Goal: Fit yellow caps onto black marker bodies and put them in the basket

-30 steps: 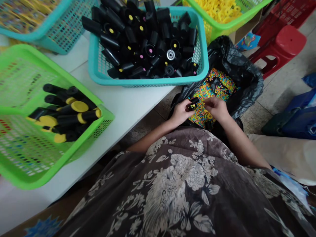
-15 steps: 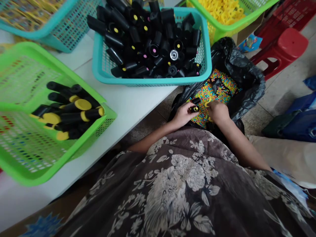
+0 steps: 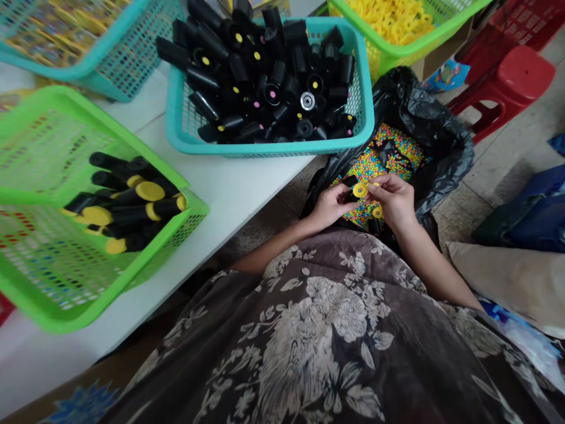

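Over a black plastic bag [image 3: 450,132] of small multicoloured beads [image 3: 366,162], my two hands work close together. My left hand [image 3: 327,207] is closed around a short black plastic tube [image 3: 352,198], partly hidden by the fingers. A round yellow cap [image 3: 360,189] with a hole in its middle sits at the tube's end. My right hand [image 3: 397,200] pinches the cap's edge between thumb and fingertips. Whether the cap is seated on the tube, I cannot tell. Another yellow cap [image 3: 377,212] lies just below my right fingers.
A teal basket [image 3: 269,147] heaped with black tubes stands at the table's edge. On the left, a green basket [image 3: 176,206] holds several yellow-capped black tubes. Behind are a green basket [image 3: 397,54] of yellow parts and another teal basket [image 3: 119,70]. A red stool [image 3: 525,73] stands right.
My right hand has turned and risen slightly from the beads, with a yellow cap now against the black tube. My left hand still holds the tube. The view has shifted slightly.
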